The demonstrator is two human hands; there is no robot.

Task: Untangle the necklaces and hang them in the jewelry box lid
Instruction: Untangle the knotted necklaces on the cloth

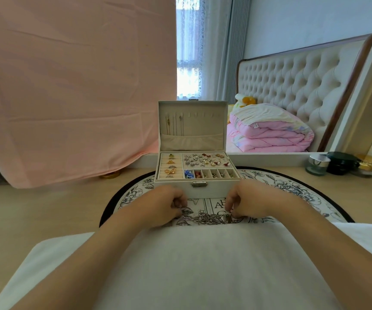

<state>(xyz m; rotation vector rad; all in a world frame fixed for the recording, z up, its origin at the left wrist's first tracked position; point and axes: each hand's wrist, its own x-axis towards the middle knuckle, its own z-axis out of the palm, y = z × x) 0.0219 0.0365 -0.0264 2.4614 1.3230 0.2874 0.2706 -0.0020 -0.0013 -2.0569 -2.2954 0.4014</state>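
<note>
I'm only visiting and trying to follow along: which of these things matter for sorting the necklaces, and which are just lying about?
Part of the job:
tangled necklaces
left hand and right hand, both pinching them
jewelry box lid
hung chains

Just lying about:
rings
earrings
jars
pink cloth
round mat

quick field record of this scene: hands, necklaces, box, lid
left hand: pinches left end of tangled necklaces
right hand: pinches their right end
tangled necklaces: heaped on round mat, before the box
jewelry box: open, tray holds rings and earrings
lid: upright, few chains hung at left, hooks at right free
</note>
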